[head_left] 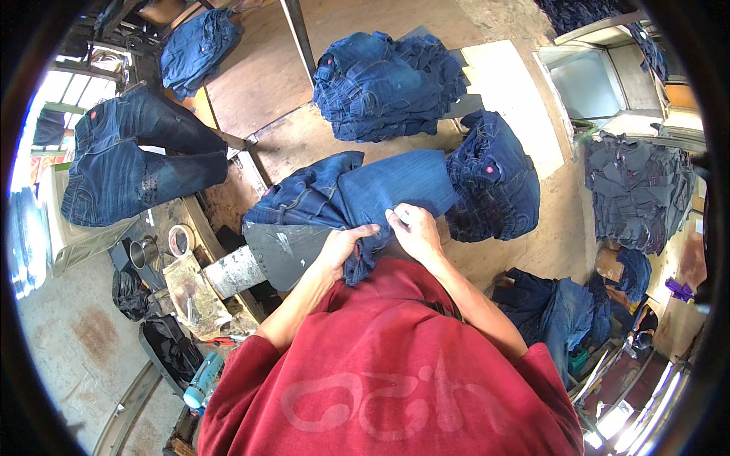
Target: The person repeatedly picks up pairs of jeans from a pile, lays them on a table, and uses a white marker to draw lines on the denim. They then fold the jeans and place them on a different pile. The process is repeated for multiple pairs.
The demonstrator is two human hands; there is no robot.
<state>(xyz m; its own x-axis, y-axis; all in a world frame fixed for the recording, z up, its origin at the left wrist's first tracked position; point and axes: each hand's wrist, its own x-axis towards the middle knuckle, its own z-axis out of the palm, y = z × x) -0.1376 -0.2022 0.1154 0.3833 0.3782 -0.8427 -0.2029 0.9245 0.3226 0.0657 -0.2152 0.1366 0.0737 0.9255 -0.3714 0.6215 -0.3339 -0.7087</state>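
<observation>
A pair of blue jeans (pixel 399 182) lies in front of me, with one lighter leg stretched across the top and part of it hanging toward my body. My left hand (pixel 340 249) is closed on the near edge of the denim, its thumb lying on top. Beside it, my right hand (pixel 416 232) is curled at the same leg. A small pale thing shows between its thumb and fingers, too small to name. Under the left side of the jeans is a dark flat board (pixel 281 249). Folded dark jeans (pixel 494 178) lie just right of the leg.
A tall pile of jeans (pixel 384 87) stands farther back on the wooden table (pixel 258 91). Another pair (pixel 141 163) is spread at the left, near a tape roll (pixel 179 241) and a metal mug (pixel 142 252). Grey garments (pixel 639 190) are stacked at the right. A blue bottle (pixel 204 380) stands lower left.
</observation>
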